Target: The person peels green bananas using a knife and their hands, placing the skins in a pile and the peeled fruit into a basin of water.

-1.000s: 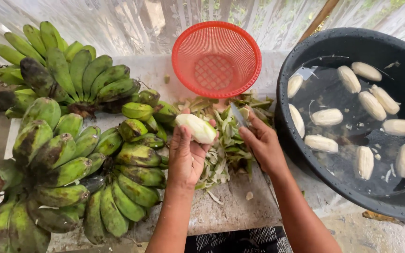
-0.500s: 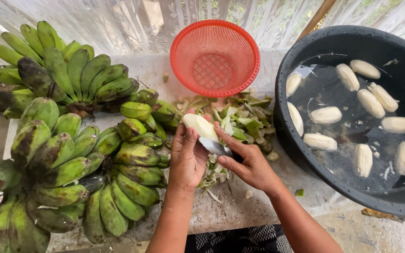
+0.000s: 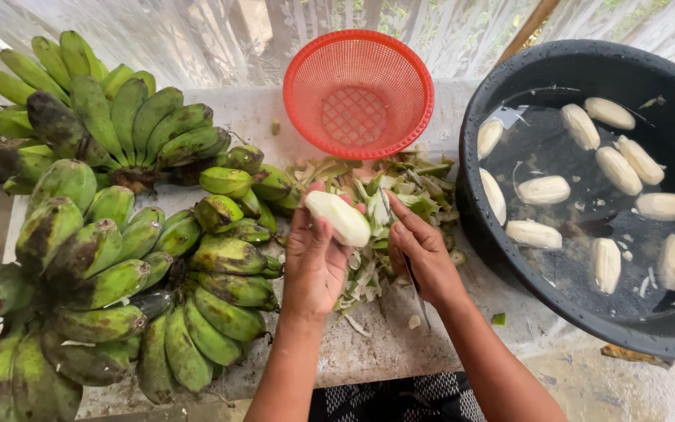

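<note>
- Peeled banana (image 3: 339, 218): pale and bare of skin, it lies slanted across the fingers of the left hand (image 3: 316, 262), above the heap of green peelings (image 3: 400, 195) in the middle of the worktop (image 3: 376, 348)
- Left hand: palm turned up, fingers curled round the peeled banana from below with the thumb pressed on its near side, so it is closed on the fruit
- Right hand (image 3: 423, 254): just beside the left, fingers folded round the handle of a knife (image 3: 409, 270); the thin blade shows near the fingertips, close to the banana's right end, and the dark handle end points down past the wrist. Whether the blade touches the fruit cannot be told
- Green peelings: a loose pile of strips and scraps under and behind both hands, spreading toward the basin
- Red plastic basket (image 3: 358, 92): round, meshed, standing at the far edge of the worktop, just behind the peelings
- Black basin (image 3: 509, 86): large and round, on the right, partly filled with water; about ten peeled bananas (image 3: 542, 189) float or lie in it, along with small bits of peel
- Bunches of green bananas (image 3: 119, 234): several hands of unpeeled fruit, some with dark blotches, fill the left side of the worktop, the nearest fruits close by the left wrist
- A patterned dark cloth (image 3: 400, 395) shows at the near edge, below the forearms
</note>
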